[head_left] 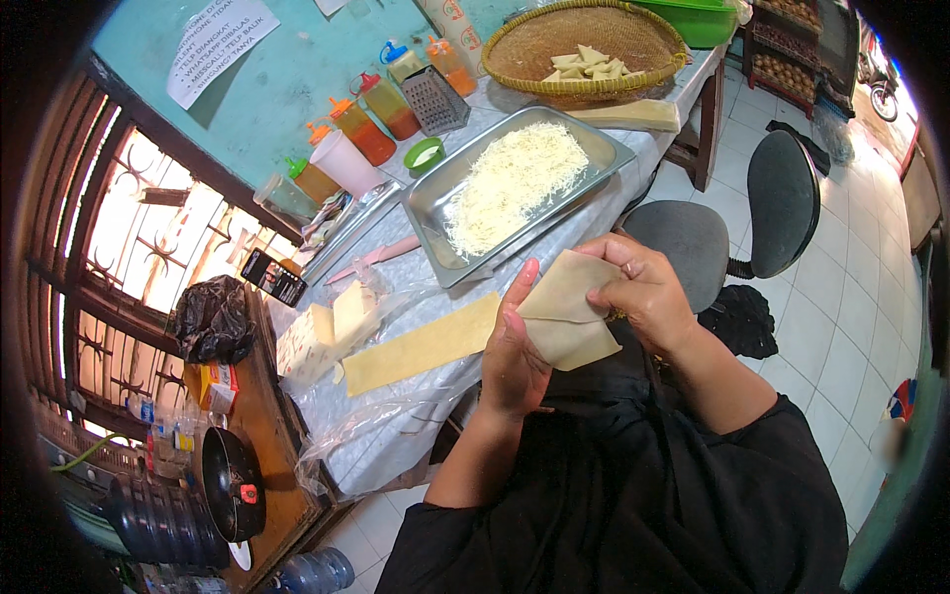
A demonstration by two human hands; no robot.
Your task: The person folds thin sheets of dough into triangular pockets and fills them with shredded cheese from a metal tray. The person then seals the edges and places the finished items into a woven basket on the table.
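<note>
Up off the table, in front of my body, I hold pale square dough wrappers (564,297); a second layer shows beneath the upper one. My right hand (648,297) is closed on their right side, thumb on top and fingers behind. Along the left edge my left hand (513,351) grips them, with its other fingers partly hidden behind the dough. On the table beside my left hand lies a long flat dough strip (421,345). Beyond both hands stands a metal tray (430,238) of grated cheese (515,183).
A woven basket (505,74) holds folded dough triangles (591,64). Sauce bottles (361,134), a box grater (435,99) and a pink cup (346,163) line the wall. Cheese blocks (332,327) and a pink-handled knife (376,255) lie at left. An office chair (693,243) stands right.
</note>
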